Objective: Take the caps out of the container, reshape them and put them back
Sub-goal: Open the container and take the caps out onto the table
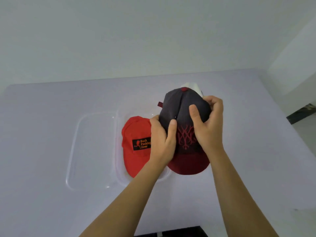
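I hold a dark grey cap [183, 106] with a maroon brim and red embroidery above the table. My left hand [162, 139] grips its left side, thumb pressed on the crown. My right hand [207, 124] clasps the crown's right side, fingers curled over the top. A red cap [135, 147] with a black "Back Packing Gear" patch lies in the clear plastic container [119, 178], partly behind my left hand. A white cap [193, 87] peeks out behind the dark one; most of it is hidden.
The container's clear lid [73, 151] lies flat on the white table [42, 134], just left of the container. A pale wall rises behind the table. A dark floor strip [301, 113] shows past the table's right edge.
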### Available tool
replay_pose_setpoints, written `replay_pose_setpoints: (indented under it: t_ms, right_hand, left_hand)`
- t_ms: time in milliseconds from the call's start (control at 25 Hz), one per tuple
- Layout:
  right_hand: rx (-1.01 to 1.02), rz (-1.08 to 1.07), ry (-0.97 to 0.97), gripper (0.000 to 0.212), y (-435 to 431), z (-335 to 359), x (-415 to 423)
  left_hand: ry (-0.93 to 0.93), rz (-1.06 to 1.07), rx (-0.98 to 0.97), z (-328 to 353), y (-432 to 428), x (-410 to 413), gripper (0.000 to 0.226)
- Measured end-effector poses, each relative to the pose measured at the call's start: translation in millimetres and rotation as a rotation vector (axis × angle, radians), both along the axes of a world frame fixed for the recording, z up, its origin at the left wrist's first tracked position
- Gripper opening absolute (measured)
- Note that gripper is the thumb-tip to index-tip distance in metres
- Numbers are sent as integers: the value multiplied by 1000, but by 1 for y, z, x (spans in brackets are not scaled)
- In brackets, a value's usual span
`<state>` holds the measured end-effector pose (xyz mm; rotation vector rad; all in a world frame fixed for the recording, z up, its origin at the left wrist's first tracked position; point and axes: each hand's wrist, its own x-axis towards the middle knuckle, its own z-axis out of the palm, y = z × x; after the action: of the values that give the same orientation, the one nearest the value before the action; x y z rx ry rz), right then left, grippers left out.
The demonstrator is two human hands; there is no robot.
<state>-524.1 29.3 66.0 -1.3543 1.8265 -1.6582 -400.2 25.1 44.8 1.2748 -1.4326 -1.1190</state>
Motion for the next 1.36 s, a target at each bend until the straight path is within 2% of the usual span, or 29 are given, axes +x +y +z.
replay_pose_setpoints:
  t_ms: [160,440,600,760,880,960,1040,1120,1240,1360]
  right_hand:
    - [202,-122,55,37,17,-43,-62]
    - [522,34,147,39,24,-122,-92]
    - [488,125,194,43,3,-112,-73]
    - [367,211,218,41,5,-92,-17]
    - [335,337,277,45,15,-96,12]
    - [417,378,347,53,20,-111,39]
    - [598,341,356,61,19,-121,73]
    - [706,254,379,61,16,-129,87]
    - [689,197,388,55,13,-133,91]
    - [691,164,269,56,13,-134,92]
  left_hand:
    - [-209,-149,112,-43,9,-54,23]
    - [-500,-94,309,-102,20,-82,25]
    - [-407,-37,209,-76,21,-67,50]
    - [-360,179,65,-60,24,-12,53]
    - [-360,386,229,-69,7,13,53]
    - [-390,462,412,-81,0,32,57]
    - [-443,465,613,-97,-1,61,64]
    - [-481,375,733,-108,-2,76,67]
    - [-486,307,763,-110,-7,77,76]
    - [-508,270,707,-112,-9,76,84]
